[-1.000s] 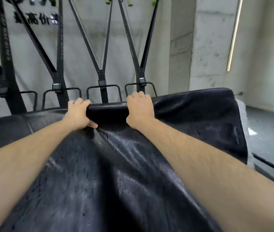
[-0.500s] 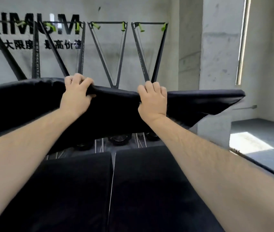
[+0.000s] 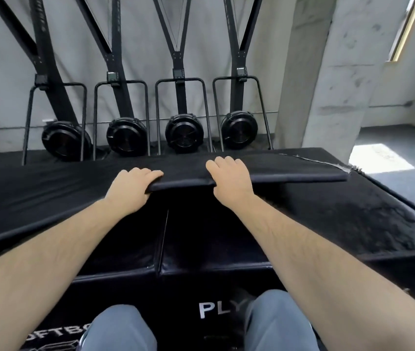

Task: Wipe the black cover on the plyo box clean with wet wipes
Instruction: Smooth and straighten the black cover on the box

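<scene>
I'm looking down over the plyo box point(image 3: 201, 249), a big black block filling the lower view, with a seam running up the middle of its bare top and white "PLY" lettering on the front face. The black cover point(image 3: 290, 171) lies across it, spread out to the left and right and doubled over on itself at the far side, so a thick folded edge runs across the middle. Its right corner looks frayed and pale. Behind the box, four black fan-wheel machines point(image 3: 183, 134) stand in a row against the grey wall, and a concrete pillar point(image 3: 328, 72) rises to their right. A bright patch of light point(image 3: 381, 160) sits on the floor past the pillar. Grey trouser legs point(image 3: 120, 330) show at the bottom. The left hand point(image 3: 131, 188) grips the folded edge, fingers curled over the top. The right hand point(image 3: 229, 178) grips the same edge just beside it, fingers over the flap.
</scene>
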A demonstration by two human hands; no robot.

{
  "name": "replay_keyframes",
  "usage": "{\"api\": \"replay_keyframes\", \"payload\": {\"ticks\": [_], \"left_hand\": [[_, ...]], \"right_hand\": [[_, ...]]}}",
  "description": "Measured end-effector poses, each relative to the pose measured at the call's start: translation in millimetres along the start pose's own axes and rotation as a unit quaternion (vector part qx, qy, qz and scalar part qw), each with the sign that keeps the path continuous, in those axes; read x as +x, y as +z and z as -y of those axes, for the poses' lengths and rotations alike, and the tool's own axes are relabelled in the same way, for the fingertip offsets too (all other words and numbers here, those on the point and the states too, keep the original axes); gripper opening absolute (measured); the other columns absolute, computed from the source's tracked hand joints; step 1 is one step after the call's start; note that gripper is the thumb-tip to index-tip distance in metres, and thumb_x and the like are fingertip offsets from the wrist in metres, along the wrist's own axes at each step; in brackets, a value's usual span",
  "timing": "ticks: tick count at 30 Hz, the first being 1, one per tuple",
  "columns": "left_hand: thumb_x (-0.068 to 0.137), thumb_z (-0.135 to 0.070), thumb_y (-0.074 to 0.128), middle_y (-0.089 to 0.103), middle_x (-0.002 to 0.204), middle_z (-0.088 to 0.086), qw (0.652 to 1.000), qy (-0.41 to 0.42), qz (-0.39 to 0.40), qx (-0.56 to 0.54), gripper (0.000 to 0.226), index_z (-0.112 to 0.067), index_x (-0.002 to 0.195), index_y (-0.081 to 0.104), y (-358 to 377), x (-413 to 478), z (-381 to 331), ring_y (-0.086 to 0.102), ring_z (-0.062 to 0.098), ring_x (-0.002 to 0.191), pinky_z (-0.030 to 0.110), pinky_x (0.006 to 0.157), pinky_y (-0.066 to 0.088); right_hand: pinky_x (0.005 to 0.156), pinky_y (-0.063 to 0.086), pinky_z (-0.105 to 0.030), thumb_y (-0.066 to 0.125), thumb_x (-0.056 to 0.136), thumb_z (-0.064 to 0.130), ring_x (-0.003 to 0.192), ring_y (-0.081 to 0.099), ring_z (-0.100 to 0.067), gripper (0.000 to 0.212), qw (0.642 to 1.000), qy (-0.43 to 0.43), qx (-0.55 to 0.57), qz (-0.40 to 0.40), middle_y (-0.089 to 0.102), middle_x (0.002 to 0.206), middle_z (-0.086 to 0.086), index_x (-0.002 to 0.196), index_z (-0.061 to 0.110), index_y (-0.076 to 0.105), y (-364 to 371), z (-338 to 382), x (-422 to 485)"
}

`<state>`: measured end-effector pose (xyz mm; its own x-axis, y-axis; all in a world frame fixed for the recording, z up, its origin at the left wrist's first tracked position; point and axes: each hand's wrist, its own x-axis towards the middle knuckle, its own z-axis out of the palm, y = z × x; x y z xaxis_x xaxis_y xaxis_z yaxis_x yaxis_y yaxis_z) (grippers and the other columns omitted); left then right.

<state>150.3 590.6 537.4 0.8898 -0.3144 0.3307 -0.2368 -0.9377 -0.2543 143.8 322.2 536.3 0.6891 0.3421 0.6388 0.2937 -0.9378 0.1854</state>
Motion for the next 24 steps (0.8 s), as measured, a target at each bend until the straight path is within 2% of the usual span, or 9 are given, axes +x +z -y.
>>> {"api": "replay_keyframes", "payload": {"ticks": [4,7,11,14,17,19,21,23,24], "left_hand": [[0.080,-0.012,0.064,0.057,0.132,-0.008,0.998,0.022,0.018,-0.049,0.068,-0.033,0.143,0.048,19,-27,-1,0.052,0.023,0.116,0.038,0.085,0.045],[0.075,-0.014,0.068,0.058,0.125,-0.010,0.996,0.055,0.033,-0.057,0.070,-0.033,0.141,0.052,29,-52,13,0.053,0.021,0.108,0.035,0.080,0.046],[0.071,-0.033,0.076,0.057,0.120,-0.009,0.994,0.066,0.054,-0.063,0.062,-0.031,0.130,0.059,32,-80,22,0.055,0.020,0.101,0.037,0.082,0.048],[0.069,-0.056,0.067,0.054,0.124,-0.012,0.989,0.086,0.064,-0.099,0.062,-0.030,0.124,0.055,29,-80,-15,0.054,0.016,0.104,0.034,0.086,0.047],[0.074,-0.050,0.063,0.050,0.123,-0.013,0.981,0.102,0.111,-0.125,0.060,-0.030,0.129,0.049,29,-73,-67,0.052,0.016,0.109,0.035,0.085,0.049],[0.076,-0.045,0.062,0.051,0.110,-0.013,0.977,0.101,0.158,-0.105,0.048,-0.030,0.121,0.052,27,-74,-84,0.055,0.016,0.102,0.033,0.077,0.047],[0.074,-0.047,0.061,0.050,0.100,-0.014,0.971,0.135,0.184,-0.078,0.041,-0.032,0.112,0.053,25,-86,-86,0.057,0.015,0.094,0.032,0.076,0.048],[0.073,-0.052,0.058,0.048,0.097,-0.013,0.957,0.199,0.203,-0.057,0.042,-0.033,0.110,0.051,24,-107,-87,0.055,0.014,0.088,0.033,0.075,0.049],[0.072,-0.055,0.056,0.047,0.099,-0.012,0.948,0.234,0.209,-0.046,0.047,-0.033,0.113,0.049,25,-117,-87,0.053,0.013,0.089,0.032,0.073,0.048]], "right_hand": [[0.056,0.024,-0.031,0.078,0.048,0.005,0.061,0.037,-0.021,0.049,0.998,-0.013,0.049,0.048,0.047,0.072,0.001,0.091,0.014,0.056,5,8,-38],[0.060,0.028,-0.032,0.071,0.071,0.015,0.074,0.037,-0.020,0.041,0.987,-0.071,0.070,0.128,0.042,0.086,0.003,0.106,0.017,0.050,-1,18,-53],[0.066,0.043,-0.033,0.068,0.080,0.034,0.087,0.050,-0.020,0.041,0.974,-0.121,0.075,0.179,0.051,0.103,0.003,0.116,0.022,0.052,-10,36,-57],[0.071,0.047,-0.035,0.067,0.080,0.038,0.093,0.052,-0.021,0.042,0.968,-0.110,0.079,0.213,0.052,0.109,0.003,0.117,0.022,0.055,-6,41,-67],[0.070,0.046,-0.035,0.063,0.081,0.036,0.096,0.052,-0.022,0.038,0.965,-0.108,0.088,0.224,0.052,0.109,0.002,0.116,0.021,0.057,-2,44,-83],[0.069,0.044,-0.034,0.063,0.082,0.040,0.096,0.053,-0.022,0.037,0.956,-0.132,0.101,0.243,0.053,0.107,0.003,0.114,0.021,0.060,-1,44,-96],[0.071,0.047,-0.034,0.063,0.081,0.057,0.090,0.057,-0.017,0.040,0.939,-0.134,0.152,0.279,0.057,0.099,0.008,0.106,0.026,0.066,-2,44,-107],[0.070,0.051,-0.032,0.052,0.080,0.076,0.079,0.060,-0.009,0.047,0.911,-0.078,0.242,0.326,0.063,0.085,0.013,0.083,0.032,0.067,-5,42,-110],[0.069,0.051,-0.031,0.045,0.082,0.079,0.075,0.060,-0.006,0.051,0.905,-0.053,0.267,0.328,0.063,0.079,0.013,0.074,0.032,0.064,-6,42,-108]]}}
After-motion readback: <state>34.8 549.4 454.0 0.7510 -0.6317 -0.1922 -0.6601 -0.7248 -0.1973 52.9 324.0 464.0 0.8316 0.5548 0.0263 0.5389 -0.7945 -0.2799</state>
